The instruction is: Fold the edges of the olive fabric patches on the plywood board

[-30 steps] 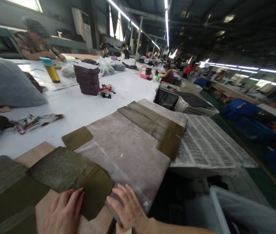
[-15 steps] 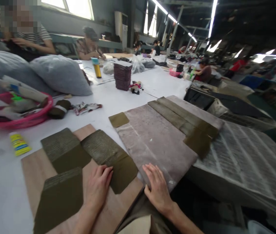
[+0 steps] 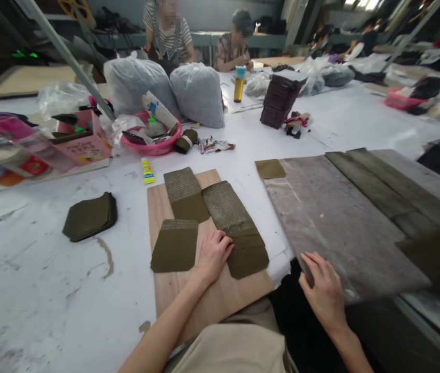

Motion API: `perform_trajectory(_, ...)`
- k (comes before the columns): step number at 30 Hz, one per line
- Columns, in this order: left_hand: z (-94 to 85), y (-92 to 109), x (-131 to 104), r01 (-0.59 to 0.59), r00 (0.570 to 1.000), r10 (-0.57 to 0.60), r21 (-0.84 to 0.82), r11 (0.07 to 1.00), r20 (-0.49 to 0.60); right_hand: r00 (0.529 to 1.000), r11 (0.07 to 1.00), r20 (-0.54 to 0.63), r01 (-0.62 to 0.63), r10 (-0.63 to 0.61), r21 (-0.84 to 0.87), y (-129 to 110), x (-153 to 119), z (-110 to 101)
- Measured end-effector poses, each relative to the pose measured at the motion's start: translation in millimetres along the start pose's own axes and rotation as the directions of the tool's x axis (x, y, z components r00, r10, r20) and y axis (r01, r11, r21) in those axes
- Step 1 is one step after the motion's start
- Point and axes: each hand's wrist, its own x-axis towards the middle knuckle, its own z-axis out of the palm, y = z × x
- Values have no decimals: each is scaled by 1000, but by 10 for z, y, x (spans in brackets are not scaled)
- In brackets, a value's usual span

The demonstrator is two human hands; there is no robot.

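Note:
Four-sided olive fabric pieces lie on a wooden board [image 3: 181, 292] in front of me. My left hand [image 3: 215, 253] rests there with its fingers bent and pressed together at the edge of the right-hand olive fabric piece [image 3: 247, 254], whose upper half looks coated. Another olive piece [image 3: 175, 248] lies left of that hand, and a third [image 3: 187, 194] lies above. My right hand [image 3: 323, 285] is closed round the near left edge of a grey board [image 3: 321, 217], thumb low and fingers on top. That board carries olive strips [image 3: 375, 191] and a small olive patch [image 3: 270, 169].
A stack of olive pieces [image 3: 90, 216] lies at left. A yellow tube [image 3: 147, 171], a pink basket [image 3: 150, 149] and a pink box [image 3: 84, 140] stand beyond. Farther back are stuffed bags [image 3: 196, 96], a dark stack [image 3: 281, 101], a bottle [image 3: 239, 84] and seated co-workers.
My view has swung left. The grey board has shifted right with my right hand, widening the gap to the wooden board. My left hand stays at the same olive piece.

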Motion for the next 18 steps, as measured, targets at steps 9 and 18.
perform_trajectory(9,-15,0,-49,4,1000,-4,-167,986,0,998,995,-18,-64,66,81,-364,149,-55)
perform_trajectory(18,-177,33,-89,56,997,-50,-143,988,51,947,902,136,224,-291,370,-1150,404,432)
